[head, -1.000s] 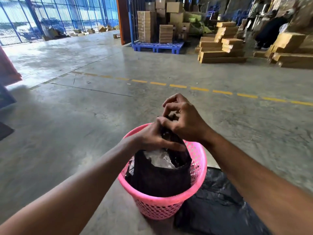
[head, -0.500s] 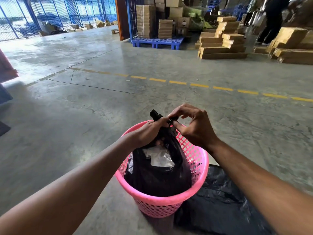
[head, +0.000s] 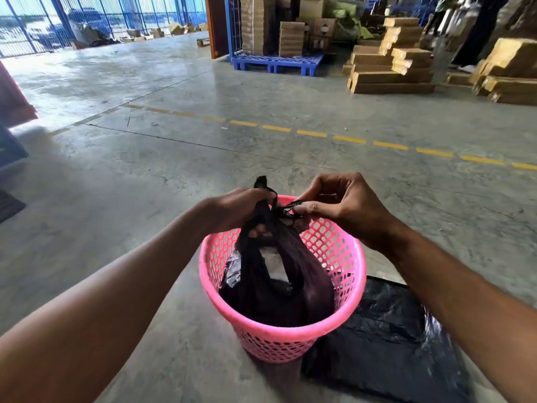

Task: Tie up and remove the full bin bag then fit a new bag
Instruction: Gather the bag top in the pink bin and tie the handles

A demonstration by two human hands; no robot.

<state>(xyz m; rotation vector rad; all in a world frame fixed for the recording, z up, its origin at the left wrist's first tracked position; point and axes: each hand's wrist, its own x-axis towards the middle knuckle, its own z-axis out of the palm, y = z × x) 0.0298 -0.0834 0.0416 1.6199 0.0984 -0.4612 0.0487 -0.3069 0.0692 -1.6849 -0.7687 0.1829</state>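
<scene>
A pink mesh bin (head: 293,335) stands on the concrete floor in front of me. Inside it sits a full black bin bag (head: 279,289), its top gathered into two handle strips above the rim. My left hand (head: 232,210) grips one strip, whose end sticks up past the knuckles. My right hand (head: 343,207) pinches the other strip between thumb and fingers, pulled to the right. A pale wrapper shows through the gap in the bag. A flat black bag (head: 389,338) lies on the floor right of the bin.
A dashed yellow line (head: 311,133) crosses the floor ahead. Beyond it are a blue pallet (head: 276,61) with cartons and stacks of flat cardboard (head: 392,68) at the back right. A red object (head: 14,100) stands at the far left edge.
My hands have moved apart, drawing the two bag strips out sideways. The bag's top has been pulled higher and narrower above the bin rim.
</scene>
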